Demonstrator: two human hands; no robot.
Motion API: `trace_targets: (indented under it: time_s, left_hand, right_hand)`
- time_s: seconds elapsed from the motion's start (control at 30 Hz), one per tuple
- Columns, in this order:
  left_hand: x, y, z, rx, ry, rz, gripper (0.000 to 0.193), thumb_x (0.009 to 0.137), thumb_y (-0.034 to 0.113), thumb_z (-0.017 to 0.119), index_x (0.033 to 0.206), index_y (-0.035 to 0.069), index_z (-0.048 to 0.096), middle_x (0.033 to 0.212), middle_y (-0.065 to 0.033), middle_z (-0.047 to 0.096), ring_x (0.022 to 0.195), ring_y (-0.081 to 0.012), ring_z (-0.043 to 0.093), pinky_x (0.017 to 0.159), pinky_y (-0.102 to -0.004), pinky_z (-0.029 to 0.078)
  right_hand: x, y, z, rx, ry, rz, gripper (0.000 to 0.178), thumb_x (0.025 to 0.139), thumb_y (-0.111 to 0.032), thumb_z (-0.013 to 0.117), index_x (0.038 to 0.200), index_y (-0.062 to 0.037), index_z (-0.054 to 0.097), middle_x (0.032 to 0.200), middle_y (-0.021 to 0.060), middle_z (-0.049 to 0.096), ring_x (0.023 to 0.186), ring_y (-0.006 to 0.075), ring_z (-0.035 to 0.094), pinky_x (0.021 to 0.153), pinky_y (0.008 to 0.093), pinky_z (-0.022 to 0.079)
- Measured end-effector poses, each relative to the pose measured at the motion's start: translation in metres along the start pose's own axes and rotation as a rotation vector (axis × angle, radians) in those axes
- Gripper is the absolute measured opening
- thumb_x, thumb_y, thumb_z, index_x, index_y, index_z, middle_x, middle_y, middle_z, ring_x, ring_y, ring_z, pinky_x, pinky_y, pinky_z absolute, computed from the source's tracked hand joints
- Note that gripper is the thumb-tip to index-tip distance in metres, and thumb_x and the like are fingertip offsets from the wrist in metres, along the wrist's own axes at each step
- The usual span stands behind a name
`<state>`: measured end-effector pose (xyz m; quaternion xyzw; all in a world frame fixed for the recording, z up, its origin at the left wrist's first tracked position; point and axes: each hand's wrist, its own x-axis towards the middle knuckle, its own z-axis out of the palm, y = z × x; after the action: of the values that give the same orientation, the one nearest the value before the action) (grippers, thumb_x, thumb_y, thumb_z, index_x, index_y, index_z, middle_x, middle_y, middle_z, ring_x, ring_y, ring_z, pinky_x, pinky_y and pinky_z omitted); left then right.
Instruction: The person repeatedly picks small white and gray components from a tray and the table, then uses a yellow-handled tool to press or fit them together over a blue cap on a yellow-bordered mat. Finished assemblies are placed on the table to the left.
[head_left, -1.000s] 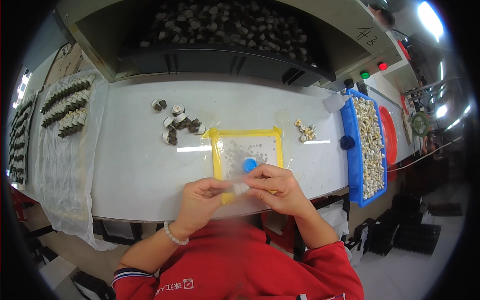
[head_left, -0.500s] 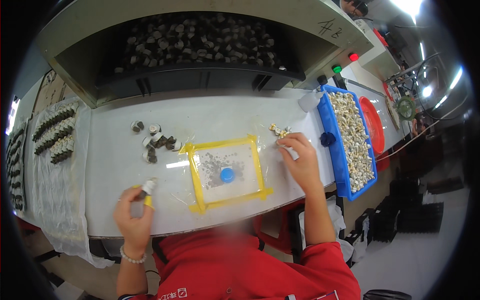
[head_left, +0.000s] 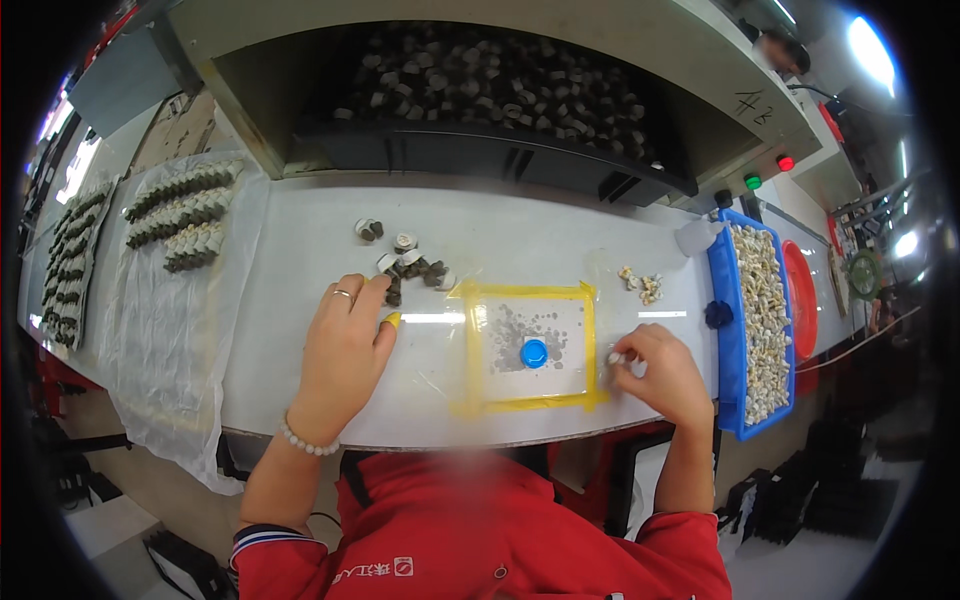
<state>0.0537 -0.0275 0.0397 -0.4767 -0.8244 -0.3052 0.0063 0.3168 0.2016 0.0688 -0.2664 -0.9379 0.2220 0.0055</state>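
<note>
My left hand point(head_left: 345, 355) reaches palm down to a loose pile of dark pieces with white bands point(head_left: 410, 267). Its fingers are stretched, with thumb and forefinger apart and a yellow cover on the thumb tip. The forefinger tip is at the pile's near edge; whether it touches a piece cannot be made out. Right of the taped sheet, my right hand point(head_left: 662, 372) pinches a small off-white piece point(head_left: 616, 360) between thumb and fingers. Between the hands, a small blue cap point(head_left: 534, 353) sits on the wet-spotted sheet point(head_left: 560, 385), framed by yellow tape point(head_left: 525, 404).
Several small off-white pieces point(head_left: 645, 288) lie beyond my right hand. A blue tray point(head_left: 728, 400) full of similar pieces stands right, near a white bottle point(head_left: 697, 237) and red basin point(head_left: 797, 300). Rows of banded pieces point(head_left: 190, 215) line the left sheet. A machine's dark bin point(head_left: 450, 150) spans the back.
My left hand has moved right and away from me to the pile; the banded piece it held no longer shows. My right hand has drawn back toward me from the small pieces. The view has shifted.
</note>
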Motion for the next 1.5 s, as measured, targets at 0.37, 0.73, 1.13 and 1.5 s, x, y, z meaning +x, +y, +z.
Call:
trace_targets:
  time_s: [0.37, 0.73, 1.13, 1.5]
  left_hand:
    - [-0.013, -0.001, 0.007, -0.073, -0.237, 0.245, 0.039, 0.069, -0.005, 0.060, 0.107, 0.003, 0.057, 0.106, -0.0180, 0.054, 0.098, -0.0342, 0.052, 0.084, -0.0408, 0.045]
    - [-0.021, 0.016, 0.020, -0.073, -0.074, -0.084, 0.030, 0.071, 0.003, 0.066, 0.098, -0.002, 0.056, 0.100, -0.0156, 0.054, 0.090, -0.0323, 0.054, 0.078, -0.0386, 0.045]
    - [-0.036, 0.031, 0.029, -1.146, -0.286, -0.430, 0.027, 0.079, -0.009, 0.061, 0.106, -0.005, 0.056, 0.103, -0.0108, 0.061, 0.093, -0.0155, 0.061, 0.080, -0.0294, 0.052]
    - [-0.047, 0.053, 0.060, -1.587, -0.298, -0.580, 0.031, 0.083, -0.011, 0.059, 0.113, -0.006, 0.054, 0.105, -0.0157, 0.064, 0.092, -0.0232, 0.067, 0.085, -0.0327, 0.055]
  right_hand:
    - [0.009, 0.007, 0.014, 0.207, 0.002, -0.113, 0.021, 0.073, -0.005, 0.071, 0.094, -0.0021, 0.066, 0.081, 0.0077, 0.058, 0.070, 0.0196, 0.057, 0.067, 0.0298, 0.049]
    - [0.009, 0.009, 0.037, 0.220, 0.189, -0.193, 0.021, 0.076, -0.003, 0.065, 0.097, -0.0034, 0.065, 0.093, 0.0110, 0.063, 0.084, 0.0283, 0.061, 0.073, 0.0352, 0.051]
    - [0.028, -0.040, 0.036, 0.137, 0.167, -0.262, 0.013, 0.070, -0.008, 0.064, 0.082, -0.0067, 0.067, 0.084, 0.0084, 0.063, 0.078, 0.0276, 0.061, 0.069, 0.0365, 0.051]
    - [0.038, -0.047, 0.039, 0.061, 0.084, -0.379, 0.018, 0.071, -0.007, 0.062, 0.089, -0.0052, 0.067, 0.084, 0.0080, 0.060, 0.078, 0.0276, 0.060, 0.068, 0.0378, 0.049]
